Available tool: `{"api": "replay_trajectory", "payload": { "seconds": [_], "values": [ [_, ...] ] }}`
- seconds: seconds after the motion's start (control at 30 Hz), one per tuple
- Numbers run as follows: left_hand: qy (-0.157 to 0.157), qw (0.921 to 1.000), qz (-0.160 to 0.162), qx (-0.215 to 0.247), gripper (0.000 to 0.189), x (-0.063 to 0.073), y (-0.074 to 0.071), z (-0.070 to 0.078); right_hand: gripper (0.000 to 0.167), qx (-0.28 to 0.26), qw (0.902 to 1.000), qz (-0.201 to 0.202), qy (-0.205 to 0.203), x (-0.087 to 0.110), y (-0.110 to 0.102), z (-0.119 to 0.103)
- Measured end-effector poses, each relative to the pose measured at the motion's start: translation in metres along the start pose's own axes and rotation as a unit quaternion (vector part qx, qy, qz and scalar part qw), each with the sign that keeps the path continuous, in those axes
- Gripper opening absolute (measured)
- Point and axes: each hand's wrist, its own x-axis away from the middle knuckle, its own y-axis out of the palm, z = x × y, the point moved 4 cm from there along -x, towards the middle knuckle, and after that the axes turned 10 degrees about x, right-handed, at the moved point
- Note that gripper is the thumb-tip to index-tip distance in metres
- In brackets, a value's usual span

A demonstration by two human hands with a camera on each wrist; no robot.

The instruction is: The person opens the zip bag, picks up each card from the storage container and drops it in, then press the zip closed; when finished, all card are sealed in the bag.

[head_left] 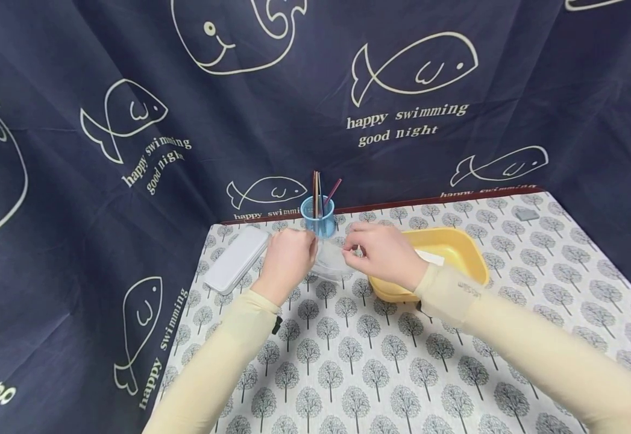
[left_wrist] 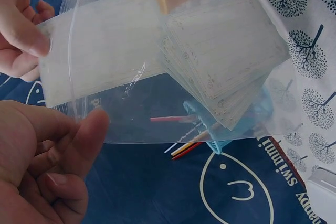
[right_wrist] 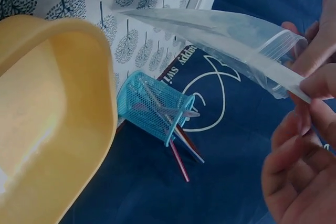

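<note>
Between the two hands hangs a clear zip-lock bag (left_wrist: 131,111) with its zip end toward the fingers. Fanned, pale printed paper cards (left_wrist: 226,45) lie inside. A second flat sheaf of white cards (left_wrist: 113,40) is partly in the bag, its end sticking out past the zip. My left hand (head_left: 290,259) pinches the bag's edge by the zip, thumb showing in the left wrist view. My right hand (head_left: 382,253) pinches the protruding end of the white cards, as the right wrist view shows. Behind the bag stands a blue mesh pen cup (right_wrist: 155,106) holding several pens.
A yellow plastic basin (head_left: 461,256) with something white in it sits under my right forearm. On the left lies a white lidded case (head_left: 236,259). A small grey block (head_left: 527,214) is at the far right. Dark fish-print curtains (head_left: 413,157) border the tree-print tablecloth (head_left: 348,361).
</note>
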Motion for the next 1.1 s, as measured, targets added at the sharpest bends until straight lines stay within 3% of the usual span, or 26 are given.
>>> {"api": "replay_trajectory", "payload": {
  "seconds": [0.33,0.7,1.1],
  "values": [
    [0.004,0.9999,0.009,-0.003,0.014,0.001,0.0,0.0,0.007,0.016,0.9964,-0.083,-0.005,-0.012,0.011,-0.006],
    [0.017,0.9996,0.023,-0.004,0.021,0.001,0.001,0.003,0.005,0.031,0.9848,-0.17,-0.021,-0.027,0.024,-0.014],
    [0.015,0.9997,0.015,0.011,0.021,-0.001,0.0,0.005,0.004,0.074,0.9785,-0.189,-0.035,-0.036,0.033,-0.019]
  ]
}}
